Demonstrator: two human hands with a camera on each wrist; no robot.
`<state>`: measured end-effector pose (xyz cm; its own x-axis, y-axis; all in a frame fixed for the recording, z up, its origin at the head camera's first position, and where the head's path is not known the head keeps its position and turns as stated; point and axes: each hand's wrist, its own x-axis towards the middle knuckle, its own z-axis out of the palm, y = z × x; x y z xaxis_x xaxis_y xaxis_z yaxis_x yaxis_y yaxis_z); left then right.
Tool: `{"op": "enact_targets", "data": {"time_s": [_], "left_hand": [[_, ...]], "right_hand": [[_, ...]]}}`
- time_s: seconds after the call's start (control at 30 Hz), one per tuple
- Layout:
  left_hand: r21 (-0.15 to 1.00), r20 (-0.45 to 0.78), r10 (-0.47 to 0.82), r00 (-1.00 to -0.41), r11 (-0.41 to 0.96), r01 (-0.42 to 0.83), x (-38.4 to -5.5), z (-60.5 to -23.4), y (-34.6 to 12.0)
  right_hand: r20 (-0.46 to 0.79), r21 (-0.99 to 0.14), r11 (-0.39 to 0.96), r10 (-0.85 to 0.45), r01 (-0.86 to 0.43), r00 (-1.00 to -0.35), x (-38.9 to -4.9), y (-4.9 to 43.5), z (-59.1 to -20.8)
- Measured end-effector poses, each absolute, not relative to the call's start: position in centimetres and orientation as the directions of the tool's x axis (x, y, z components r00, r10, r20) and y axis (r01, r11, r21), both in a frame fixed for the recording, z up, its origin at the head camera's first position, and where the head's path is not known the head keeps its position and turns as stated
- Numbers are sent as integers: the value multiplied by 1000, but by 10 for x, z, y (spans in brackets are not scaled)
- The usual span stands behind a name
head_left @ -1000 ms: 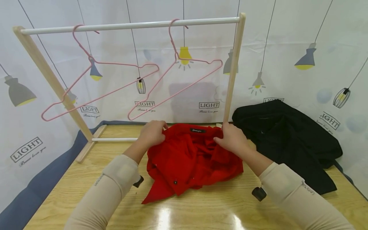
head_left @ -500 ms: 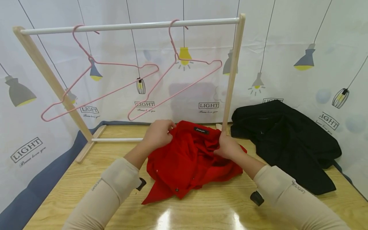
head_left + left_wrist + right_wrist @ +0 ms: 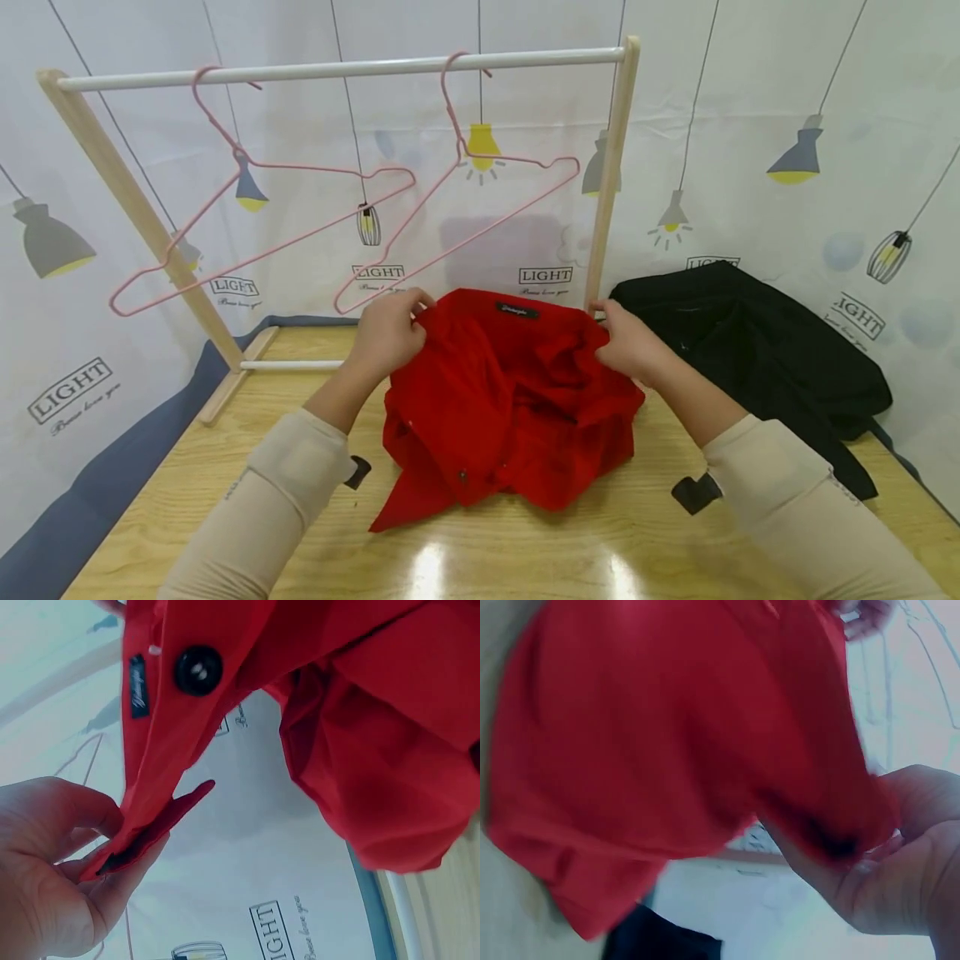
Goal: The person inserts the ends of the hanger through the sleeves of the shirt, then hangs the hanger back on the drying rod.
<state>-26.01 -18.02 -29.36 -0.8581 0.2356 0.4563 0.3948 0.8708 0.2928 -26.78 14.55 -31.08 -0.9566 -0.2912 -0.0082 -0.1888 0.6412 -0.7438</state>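
Observation:
A red garment point(image 3: 465, 417) with a small black label point(image 3: 517, 311) inside its upper band lies bunched on the wooden table, its upper edge raised. My left hand point(image 3: 386, 333) pinches the left end of that band, while my right hand point(image 3: 633, 337) grips the other end. Close up in the left wrist view, fingers and thumb close on the folded red edge, and a round black button point(image 3: 199, 670) shows beside the label. In the right wrist view the red cloth point(image 3: 667, 735) is blurred, with the right hand point(image 3: 915, 855) pinching its end.
Behind the garment stands a rack with wooden posts point(image 3: 611, 175) and a white top rail point(image 3: 337, 71). Two pink wire hangers point(image 3: 300, 250) hang from it. A black garment point(image 3: 757, 350) lies at the right on the wooden table point(image 3: 315, 533).
Both hands have risen and spread apart with the red garment's band, which is now higher and stretched wider. The right hand has moved right. Hangers and black garment stay put.

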Motion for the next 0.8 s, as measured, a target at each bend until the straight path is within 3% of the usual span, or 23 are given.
{"op": "enact_targets", "data": {"time_s": [0.1,0.37,0.53,0.7,0.8], "left_hand": [[276,480,217,-850,882,381,-261,-292,-184],[230,528,194,-827,904,359,-258,-293,-188],[152,569,216,-794,921,360,-257,-295,-187],[102,609,222,-761,930,353,-252,-295,-183],[92,632,228,-740,927,364,-248,-294,-179]], "right_hand": [[31,-670,707,-279,-227,-960,-268,155,-300],[233,-338,898,-211,-283,-949,-257,172,-290],[315,-238,933,-190,-271,-930,-252,177,-289],[533,-162,931,-198,-328,-823,-249,177,-288],[599,-170,916,-197,-364,-776,-247,176,-286]]}}
